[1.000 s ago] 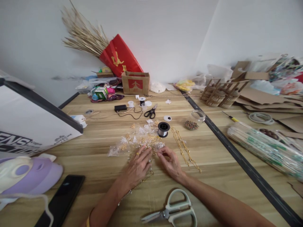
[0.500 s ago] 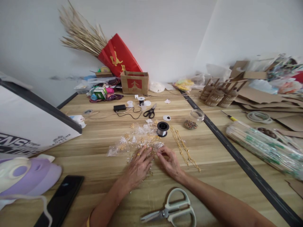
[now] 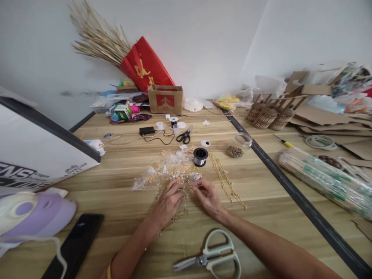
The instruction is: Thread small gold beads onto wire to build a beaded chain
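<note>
My left hand [image 3: 167,204] rests over a spread of small clear and gold beads [image 3: 181,178], its fingers bent down and drawn together among them; whatever they grip is too small to see. Close to it on the right, my right hand [image 3: 208,198] has thumb and forefinger pinched together beside a little bag of silvery pieces [image 3: 195,177]; what lies between the tips is hidden. A thin beaded chain [image 3: 174,220] runs from below my left hand toward the wrist. Behind the hands stands a black spool of clear thread [image 3: 200,157]. Gold chains [image 3: 225,178] lie to the right.
White-handled scissors [image 3: 215,255] lie near my forearms, with a black phone [image 3: 77,244] at left. Farther back are black scissors [image 3: 185,135] and a clear tub of beads [image 3: 235,151]. Bagged sticks [image 3: 322,180] lie right; a large white box [image 3: 37,151] stands left.
My left hand has pulled back slightly to the left and its fingers have drawn together, showing more of the beaded chain below it. My right hand stays pinched in nearly the same place.
</note>
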`<state>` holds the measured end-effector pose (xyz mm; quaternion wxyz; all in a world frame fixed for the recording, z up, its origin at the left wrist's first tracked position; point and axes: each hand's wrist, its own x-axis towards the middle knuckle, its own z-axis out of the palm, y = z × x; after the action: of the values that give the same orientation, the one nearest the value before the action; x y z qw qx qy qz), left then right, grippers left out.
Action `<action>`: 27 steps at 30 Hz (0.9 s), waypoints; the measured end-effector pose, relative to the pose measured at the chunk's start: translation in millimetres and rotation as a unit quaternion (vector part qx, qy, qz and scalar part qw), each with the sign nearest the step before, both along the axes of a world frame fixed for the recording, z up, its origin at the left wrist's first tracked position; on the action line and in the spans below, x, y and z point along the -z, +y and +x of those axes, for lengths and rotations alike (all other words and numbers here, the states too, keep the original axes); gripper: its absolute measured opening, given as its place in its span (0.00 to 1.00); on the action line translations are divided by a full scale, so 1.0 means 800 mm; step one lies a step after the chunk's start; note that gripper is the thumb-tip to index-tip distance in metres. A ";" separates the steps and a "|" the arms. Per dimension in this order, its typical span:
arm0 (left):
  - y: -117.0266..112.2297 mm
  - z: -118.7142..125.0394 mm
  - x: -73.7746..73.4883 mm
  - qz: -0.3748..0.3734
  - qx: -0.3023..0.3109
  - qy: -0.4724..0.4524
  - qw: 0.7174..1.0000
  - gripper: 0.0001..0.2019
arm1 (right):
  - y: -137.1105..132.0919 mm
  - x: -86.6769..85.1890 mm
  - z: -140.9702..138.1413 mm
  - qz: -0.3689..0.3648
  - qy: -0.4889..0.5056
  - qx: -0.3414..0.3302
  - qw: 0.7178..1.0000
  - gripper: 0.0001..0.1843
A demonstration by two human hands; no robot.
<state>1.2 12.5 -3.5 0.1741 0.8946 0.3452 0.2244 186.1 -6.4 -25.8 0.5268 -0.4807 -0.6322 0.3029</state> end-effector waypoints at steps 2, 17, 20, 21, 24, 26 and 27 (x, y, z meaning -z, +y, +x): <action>0.000 0.001 0.000 -0.002 -0.002 -0.002 1.000 0.11 | 0.000 0.000 0.000 0.004 -0.002 0.005 1.000 0.07; 0.002 0.006 0.003 0.076 0.003 0.016 0.997 0.08 | -0.001 -0.008 -0.003 -0.016 -0.011 0.005 1.000 0.10; 0.002 0.007 0.002 0.079 0.002 0.025 0.997 0.08 | -0.001 -0.008 -0.003 -0.020 -0.009 0.004 1.000 0.10; 0.002 0.007 0.002 0.080 0.002 0.028 0.996 0.08 | -0.001 -0.007 -0.002 -0.019 -0.009 0.005 1.000 0.10; 0.001 0.007 0.000 0.087 0.000 0.037 0.995 0.08 | -0.001 -0.006 -0.002 -0.016 -0.010 0.002 1.000 0.10; 0.000 0.007 0.000 0.092 -0.002 0.045 0.995 0.08 | -0.001 -0.006 -0.003 -0.016 -0.009 -0.002 1.000 0.09; 0.000 0.007 0.000 0.095 -0.002 0.048 0.994 0.08 | -0.001 -0.006 -0.003 -0.016 -0.008 -0.002 1.000 0.09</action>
<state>6.9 12.7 -3.1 0.0708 0.9160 0.3325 0.2129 183.9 -7.3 -20.7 0.5135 -0.4904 -0.6324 0.3096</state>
